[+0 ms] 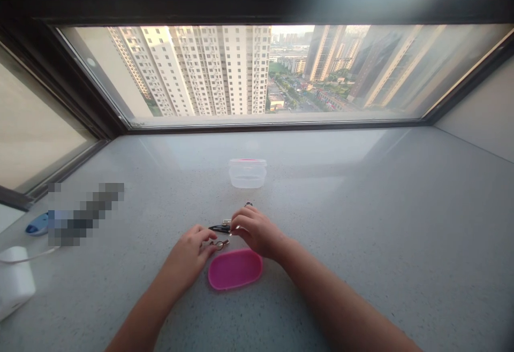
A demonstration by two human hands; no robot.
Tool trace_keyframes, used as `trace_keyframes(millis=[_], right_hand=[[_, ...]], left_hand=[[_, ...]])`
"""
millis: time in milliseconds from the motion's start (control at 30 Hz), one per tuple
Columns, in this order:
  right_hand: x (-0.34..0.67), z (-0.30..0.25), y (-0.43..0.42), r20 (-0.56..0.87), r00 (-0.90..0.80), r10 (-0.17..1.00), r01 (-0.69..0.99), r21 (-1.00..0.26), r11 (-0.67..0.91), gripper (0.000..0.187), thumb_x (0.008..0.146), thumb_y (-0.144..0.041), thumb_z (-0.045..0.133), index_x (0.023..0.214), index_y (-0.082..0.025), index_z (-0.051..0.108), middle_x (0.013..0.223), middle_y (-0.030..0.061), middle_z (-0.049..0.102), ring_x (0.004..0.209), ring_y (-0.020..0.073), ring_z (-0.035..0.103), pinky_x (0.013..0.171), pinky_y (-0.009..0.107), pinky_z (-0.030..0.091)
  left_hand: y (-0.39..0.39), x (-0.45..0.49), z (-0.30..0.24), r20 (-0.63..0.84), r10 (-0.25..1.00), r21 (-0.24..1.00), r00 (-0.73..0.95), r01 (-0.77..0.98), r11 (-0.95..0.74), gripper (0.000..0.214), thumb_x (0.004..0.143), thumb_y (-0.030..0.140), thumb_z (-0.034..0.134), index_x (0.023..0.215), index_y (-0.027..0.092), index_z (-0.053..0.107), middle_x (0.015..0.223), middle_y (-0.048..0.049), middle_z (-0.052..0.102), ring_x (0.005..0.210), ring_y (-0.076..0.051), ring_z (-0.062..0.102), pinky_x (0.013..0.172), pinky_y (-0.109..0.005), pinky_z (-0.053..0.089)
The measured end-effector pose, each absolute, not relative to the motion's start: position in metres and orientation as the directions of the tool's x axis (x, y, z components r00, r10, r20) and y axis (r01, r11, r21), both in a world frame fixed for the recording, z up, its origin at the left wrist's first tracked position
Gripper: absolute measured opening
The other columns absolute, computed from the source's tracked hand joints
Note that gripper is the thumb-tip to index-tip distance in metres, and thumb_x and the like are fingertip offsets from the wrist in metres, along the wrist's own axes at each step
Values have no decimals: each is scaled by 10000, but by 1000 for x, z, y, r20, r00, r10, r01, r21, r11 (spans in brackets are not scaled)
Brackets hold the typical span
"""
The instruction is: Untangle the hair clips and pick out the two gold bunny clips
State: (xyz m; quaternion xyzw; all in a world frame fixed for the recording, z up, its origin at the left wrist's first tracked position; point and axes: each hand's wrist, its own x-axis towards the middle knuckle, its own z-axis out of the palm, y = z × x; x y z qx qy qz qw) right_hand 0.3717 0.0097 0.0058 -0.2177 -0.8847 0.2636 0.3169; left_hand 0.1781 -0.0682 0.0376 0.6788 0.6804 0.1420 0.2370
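Observation:
My left hand [191, 253] rests on the grey sill with its fingers curled, the fingertips pinching a small metal clip [220, 244]. My right hand [257, 231] is curled just to the right, its fingertips closed on a small black hair clip [219, 228] with a metal end. Another small dark piece [248, 204] lies just beyond my right hand. A pink oval lid [235, 269] lies flat right below both hands. A clear plastic container [247, 173] with a pink rim stands farther back, apart from the hands.
The wide grey stone sill [361, 223] runs to a window [257, 74] over tall buildings. At the left are a blurred-out patch, a blue object [38, 224] and a white box with a cable [14, 282]. A wall rises at the right.

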Motion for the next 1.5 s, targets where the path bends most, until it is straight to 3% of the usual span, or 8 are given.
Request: trace_keyframes(millis=[267,467,667,833,933,1067,1267,1500], right_hand=[[374,4,6,478,-503,720,159,-767,621,45,850,-189,541,843,-188,586,766,43,596,758,167,535,707,291,446],[375,-2,13,401,-397,825,93,-877,471,304,840,-213,525,1143,-208,549,880,38,593,662,122,495,630,255,451],[380,-11,28,197,-423,885,-199,-972,122,232,828,-342,558,942,-192,693,812,29,555,522,79,501,475,223,439],[389,-17,36,31,-488,872,-330,-932,-152,229,708,-313,714,867,-153,669,654,1,620,577,122,595,589,286,527],[392,-19,38,-15,-471,882,-361,-909,-208,220,701,-309,731,830,-145,663,676,3,630,567,106,592,578,263,532],[395,-20,41,-89,-453,887,-373,-885,-279,199,709,-318,729,780,-149,652,637,-4,628,480,78,553,446,192,479],[399,-22,43,-112,-457,882,-406,-856,-319,179,666,-231,766,773,-149,649,686,22,672,587,111,632,506,190,517],[399,-21,42,-86,-556,827,-396,-847,-355,261,730,-272,713,944,-132,661,681,25,666,517,91,597,473,179,478]], left_hand=[[-69,198,21,6,988,405,155,903,-144,240,833,190,464,904,209,692,867,-75,584,836,-219,570,754,-333,454],[-68,203,28,23,987,442,157,884,-151,189,817,153,453,745,208,619,869,-61,593,827,-211,576,758,-331,459],[-67,197,39,77,995,541,63,836,-95,105,825,186,460,868,215,552,802,-33,615,701,-183,584,659,-283,464],[-59,193,47,154,988,594,8,798,-99,331,846,193,450,1167,206,531,847,-32,637,674,-157,583,660,-275,466],[-47,189,51,230,972,562,47,809,-172,212,843,192,464,978,193,628,873,-53,656,771,-175,601,700,-287,461],[-33,179,56,303,944,597,-130,798,-81,85,782,258,579,782,176,602,708,-29,638,653,-165,588,651,-296,465],[-28,171,50,98,921,970,-376,243,-4,151,669,217,692,704,163,555,757,-23,655,734,-174,643,719,-322,522],[-25,177,34,-119,942,993,-315,-33,114,172,745,101,614,917,115,598,707,-27,637,672,-147,669,731,-337,569]])
